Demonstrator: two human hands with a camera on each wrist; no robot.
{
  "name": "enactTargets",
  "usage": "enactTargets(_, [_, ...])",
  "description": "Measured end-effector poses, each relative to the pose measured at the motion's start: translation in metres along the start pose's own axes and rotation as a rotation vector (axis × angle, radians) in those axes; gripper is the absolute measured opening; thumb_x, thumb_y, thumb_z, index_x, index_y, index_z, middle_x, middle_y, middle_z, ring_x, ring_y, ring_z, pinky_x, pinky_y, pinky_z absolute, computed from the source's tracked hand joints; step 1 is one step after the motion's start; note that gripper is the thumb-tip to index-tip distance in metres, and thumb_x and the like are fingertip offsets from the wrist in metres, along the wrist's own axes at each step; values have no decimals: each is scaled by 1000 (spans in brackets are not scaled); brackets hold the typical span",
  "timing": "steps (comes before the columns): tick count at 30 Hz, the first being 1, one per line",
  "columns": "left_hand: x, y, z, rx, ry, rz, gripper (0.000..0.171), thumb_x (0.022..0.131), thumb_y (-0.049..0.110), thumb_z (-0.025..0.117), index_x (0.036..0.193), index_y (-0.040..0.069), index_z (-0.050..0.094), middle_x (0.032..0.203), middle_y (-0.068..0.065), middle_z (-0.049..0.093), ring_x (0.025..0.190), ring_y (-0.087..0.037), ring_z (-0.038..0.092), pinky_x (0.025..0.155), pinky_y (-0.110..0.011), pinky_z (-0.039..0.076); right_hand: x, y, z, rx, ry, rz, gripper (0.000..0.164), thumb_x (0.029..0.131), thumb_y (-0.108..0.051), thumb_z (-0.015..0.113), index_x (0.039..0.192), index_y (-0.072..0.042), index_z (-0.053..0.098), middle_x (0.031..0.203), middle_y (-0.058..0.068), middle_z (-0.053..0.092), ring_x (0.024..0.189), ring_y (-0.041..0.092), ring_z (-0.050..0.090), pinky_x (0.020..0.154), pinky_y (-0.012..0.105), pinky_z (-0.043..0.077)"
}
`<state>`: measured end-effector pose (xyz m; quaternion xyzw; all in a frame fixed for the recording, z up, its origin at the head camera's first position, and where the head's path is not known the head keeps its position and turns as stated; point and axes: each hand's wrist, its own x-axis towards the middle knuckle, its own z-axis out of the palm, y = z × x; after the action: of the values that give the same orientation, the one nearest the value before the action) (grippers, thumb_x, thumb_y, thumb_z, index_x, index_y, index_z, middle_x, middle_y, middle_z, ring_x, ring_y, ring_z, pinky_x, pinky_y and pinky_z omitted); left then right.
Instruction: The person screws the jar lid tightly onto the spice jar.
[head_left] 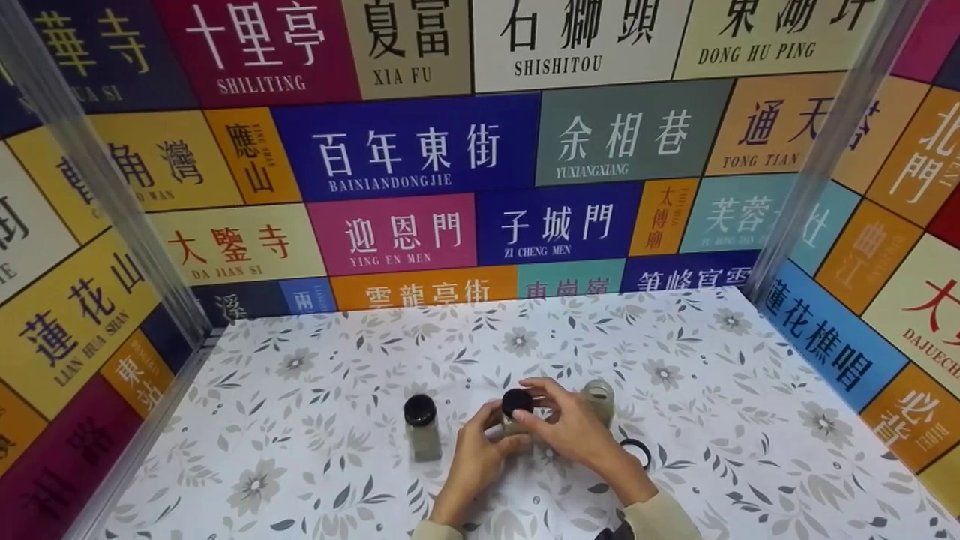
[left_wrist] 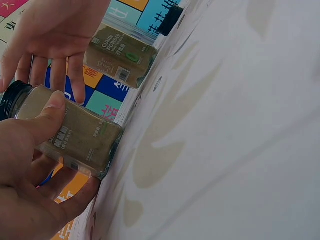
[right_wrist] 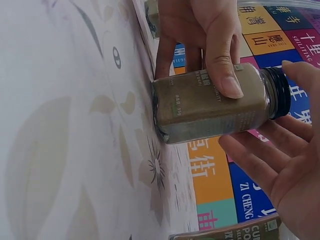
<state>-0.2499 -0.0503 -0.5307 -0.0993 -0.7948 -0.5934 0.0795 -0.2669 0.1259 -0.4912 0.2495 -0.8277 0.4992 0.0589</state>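
Note:
My left hand grips a square glass spice jar of brown-green powder, thumb across its label. The jar stands upright on the table with its black cap on. My right hand is at that cap, the thumb tip touching its edge and the other fingers extended loosely around the far side. Behind the right hand stands an uncapped cumin powder jar, partly hidden. A black cap lies on the table beside the right wrist. To the left of my hands is another black-capped jar.
A white cloth with grey flowers and leaves covers the table. Coloured panels with place names form walls at the back and both sides. Clear plastic posts stand at the back corners.

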Motion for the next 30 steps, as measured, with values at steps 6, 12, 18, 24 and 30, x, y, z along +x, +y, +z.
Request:
enactTargets(6, [0, 0, 0, 6, 6, -5, 48, 77, 20, 85, 121, 12, 66, 124, -11, 72, 118, -32, 67, 107, -46, 51, -1, 1, -1, -61, -12, -19, 47, 95, -30, 68, 137, -13, 57, 123, 15, 71, 109, 35, 71, 87, 40, 62])
enactTargets(12, [-1, 1, 0, -9, -3, -15, 50, 77, 18, 84, 123, 11, 65, 125, -12, 71, 120, -33, 66, 104, -41, 54, 0, -1, -2, -26, -26, -10, 44, 95, -31, 68, 134, -10, 60, 122, 14, 72, 111, 30, 69, 83, 27, 61])
enactTargets(18, [0, 1, 0, 5, -9, -22, 51, 77, 16, 84, 124, 10, 64, 126, -14, 71, 120, -35, 66, 101, -40, 56, 1, -2, -1, 24, -31, -2, 44, 95, -32, 69, 131, -9, 60, 122, 13, 71, 112, 31, 69, 86, 30, 61])
enactTargets(24, [0, 0, 0, 23, -2, -17, 51, 77, 18, 84, 124, 11, 64, 125, -13, 71, 119, -34, 66, 104, -47, 53, 1, -2, 0, 17, -16, 5, 41, 93, -32, 70, 128, -12, 61, 122, 12, 71, 111, 30, 69, 87, 32, 61])
enactTargets(30, [0, 0, 0, -4, -5, -24, 51, 77, 16, 85, 124, 9, 65, 126, -14, 71, 119, -35, 66, 103, -44, 54, 0, -2, 0, 41, -20, 13, 39, 93, -28, 71, 126, -10, 61, 123, 15, 69, 111, 32, 69, 90, 34, 61])
